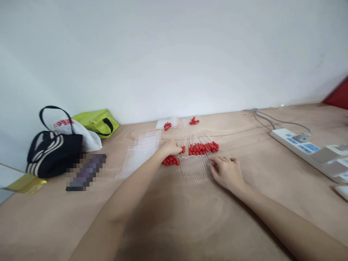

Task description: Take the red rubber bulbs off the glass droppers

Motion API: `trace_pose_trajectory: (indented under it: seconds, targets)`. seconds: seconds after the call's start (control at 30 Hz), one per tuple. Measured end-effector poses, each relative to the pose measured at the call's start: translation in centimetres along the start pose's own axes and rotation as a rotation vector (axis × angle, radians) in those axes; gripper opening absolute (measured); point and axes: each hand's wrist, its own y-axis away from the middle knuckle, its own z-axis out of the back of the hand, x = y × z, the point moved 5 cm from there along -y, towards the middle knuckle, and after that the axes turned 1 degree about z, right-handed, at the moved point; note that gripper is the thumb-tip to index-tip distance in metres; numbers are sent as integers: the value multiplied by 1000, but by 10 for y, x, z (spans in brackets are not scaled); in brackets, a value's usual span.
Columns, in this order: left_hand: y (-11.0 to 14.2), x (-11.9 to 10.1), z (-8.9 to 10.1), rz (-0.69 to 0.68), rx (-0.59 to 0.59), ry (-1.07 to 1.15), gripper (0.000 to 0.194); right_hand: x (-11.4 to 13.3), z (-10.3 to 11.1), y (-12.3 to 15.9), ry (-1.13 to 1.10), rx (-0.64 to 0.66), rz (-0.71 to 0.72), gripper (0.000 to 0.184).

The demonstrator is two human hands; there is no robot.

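My left hand (170, 148) is closed in a pinch at a red rubber bulb beside a small heap of loose red bulbs (170, 160). To the right of that heap, a row of clear glass dropper tubes (194, 168) lies on the wooden table (174, 217). My right hand (227, 172) rests with its fingers curled against the right end of these tubes. Behind them lies a row of droppers with red bulbs fitted (203, 146). A stack of clear plastic bags (140, 154) lies left of my left hand.
Two small bags holding red bulbs (179, 123) lie near the wall. A black striped bag (51, 152), a white bag (73, 132) and a green pouch (96, 122) stand at the left. A white power strip (307, 148) with cable lies at the right.
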Motion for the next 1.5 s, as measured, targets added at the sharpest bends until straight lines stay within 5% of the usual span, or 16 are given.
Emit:
trace_pose_trajectory:
  seconds: [0.27,0.43,0.53,0.7,0.87,1.17,1.5]
  targets:
    - [3,1,5,33,-29,-33,28,-7,2,-5,-107,-36,-55,21]
    - [47,7,36,-158,-517,-89,23,-15,6,-7,-254,-176,-61,23]
    - [87,8,29,-380,-689,-68,9,-14,9,-8,-342,-251,32,36]
    - [122,6,-8,-669,-708,-15,2,5,15,-4,-304,-218,315,52]
    - [126,5,-21,-721,-787,26,4,23,16,2,-221,-159,526,28]
    - [136,-1,-22,-802,-957,13,3,37,12,7,-222,-210,642,15]
    - [130,-6,-32,-956,-824,45,19,41,14,10,-231,-259,665,10]
